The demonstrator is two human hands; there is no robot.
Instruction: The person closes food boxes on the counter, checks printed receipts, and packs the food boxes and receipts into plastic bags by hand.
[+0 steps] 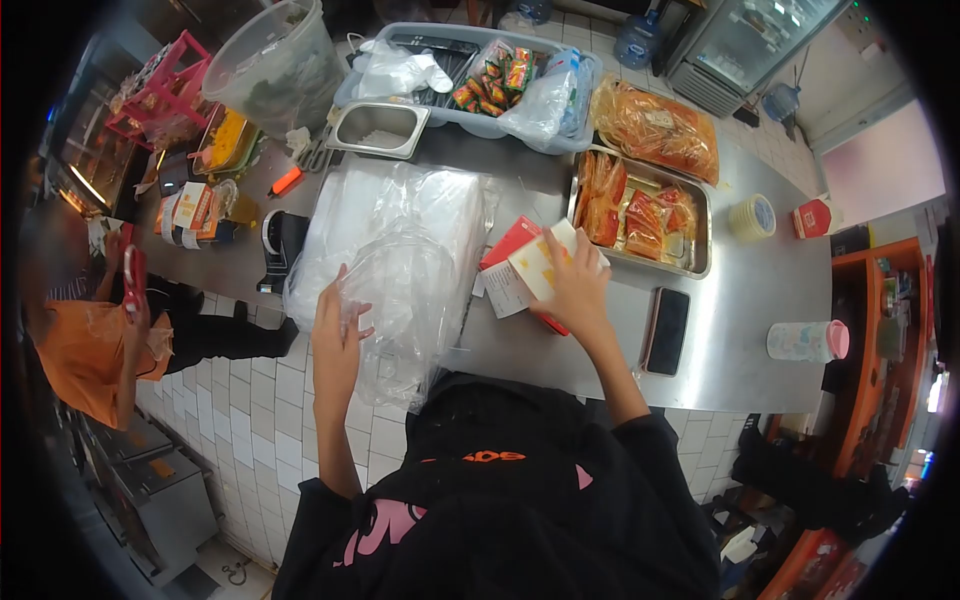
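Observation:
My left hand [340,325] is at the near left edge of a stack of clear plastic bags [400,220], fingers apart, against a loose clear bag [400,290] that hangs over the table's front edge. My right hand [578,282] is closed on a white and yellow box [540,268]. Under and beside that box lie a red box [512,243] and a white printed card [503,292]. Right of them rests a metal tray [695,262] of wrapped red-orange food packs [645,222].
A phone [666,331] and a tumbler [800,341] are on the right. Behind stands a blue-grey bin [470,122] of packets, beside a metal pan [378,130]. A black tape dispenser [284,250] is left of the bags. A person in orange [95,350] stands far left.

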